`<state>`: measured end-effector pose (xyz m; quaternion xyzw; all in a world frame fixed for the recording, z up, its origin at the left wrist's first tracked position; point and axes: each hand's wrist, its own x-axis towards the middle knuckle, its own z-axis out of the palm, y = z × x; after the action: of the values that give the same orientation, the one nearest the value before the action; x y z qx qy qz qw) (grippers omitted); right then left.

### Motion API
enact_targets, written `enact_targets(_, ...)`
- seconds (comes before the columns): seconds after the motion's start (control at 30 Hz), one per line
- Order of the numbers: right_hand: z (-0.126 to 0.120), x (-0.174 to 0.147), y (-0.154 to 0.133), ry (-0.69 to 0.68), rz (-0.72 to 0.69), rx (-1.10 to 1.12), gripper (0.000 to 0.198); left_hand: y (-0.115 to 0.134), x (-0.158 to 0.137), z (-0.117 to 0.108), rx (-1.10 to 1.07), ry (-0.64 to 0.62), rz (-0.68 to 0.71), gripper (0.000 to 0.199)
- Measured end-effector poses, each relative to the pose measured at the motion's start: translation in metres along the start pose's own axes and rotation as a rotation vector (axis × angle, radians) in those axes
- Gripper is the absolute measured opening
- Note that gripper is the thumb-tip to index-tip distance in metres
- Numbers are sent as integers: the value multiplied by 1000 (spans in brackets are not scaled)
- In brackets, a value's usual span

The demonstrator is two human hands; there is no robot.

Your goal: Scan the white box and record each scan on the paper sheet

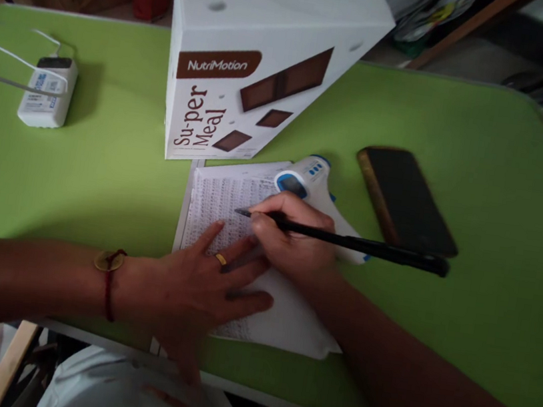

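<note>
A black pen (361, 244) is gripped between the thumb and fingers of my right hand (297, 237), its tip at the paper. The sheet of paper (286, 313) is covered with small rows of handwriting on its left part. My left hand (211, 276) lies spread over the lower left of the sheet, a gold ring on one finger and a red cord bracelet at the wrist. Just behind my right hand, a white and blue infrared thermometer (322, 200) lies across the sheet's upper right edge, partly hidden by that hand.
Beyond the paper a white NutriMotion box (270, 28) stands upright on the green table (100, 200). A dark smartphone (411, 199) lies to the right. At the far left sits a white charger block (47, 94) with cables.
</note>
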<state>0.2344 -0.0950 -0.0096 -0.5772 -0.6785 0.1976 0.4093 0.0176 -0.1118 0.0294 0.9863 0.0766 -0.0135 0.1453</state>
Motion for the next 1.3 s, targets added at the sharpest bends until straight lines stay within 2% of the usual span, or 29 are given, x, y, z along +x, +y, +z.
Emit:
enact_targets(0.23, 2, 0, 4, 85, 11, 48, 7, 0, 1, -1, -6, -33, -6, 141)
enact_targets(0.53, -1, 1, 2, 42, 25, 15, 3, 1, 1, -1, -10, -38, -12, 141)
enact_targets(0.83, -1, 5, 4, 36, 27, 48, 10, -1, 2, -5, -23, -75, -12, 141)
enact_targets(1.0, -2, 5, 4, 3, 83, 23, 13, 0, 0, 1, -29, -72, -7, 142)
enact_targets(1.1, -1, 5, 1, -13, 87, 29, 14, -4, 9, -9, -14, -94, -16, 142)
enact_targets(1.17, -1, 6, 0, -9, 85, 46, 15, -5, 12, -26, 9, -121, -25, 117)
enact_targets(1.2, 0, 6, 0, -1, 87, 62, 14, -2, 9, -36, 17, -112, -26, 89)
enact_targets(1.23, 0, 7, 1, 6, 88, 83, 14, 5, 1, -44, 7, -111, -19, 53)
enact_targets(1.27, 0, 7, 1, 12, 88, 106, 13, 17, -13, -49, -14, -105, -29, 31)
enact_targets(1.3, 1, 8, 2, 13, 84, 129, 12, 35, -33, -49, -40, -26, -12, 25)
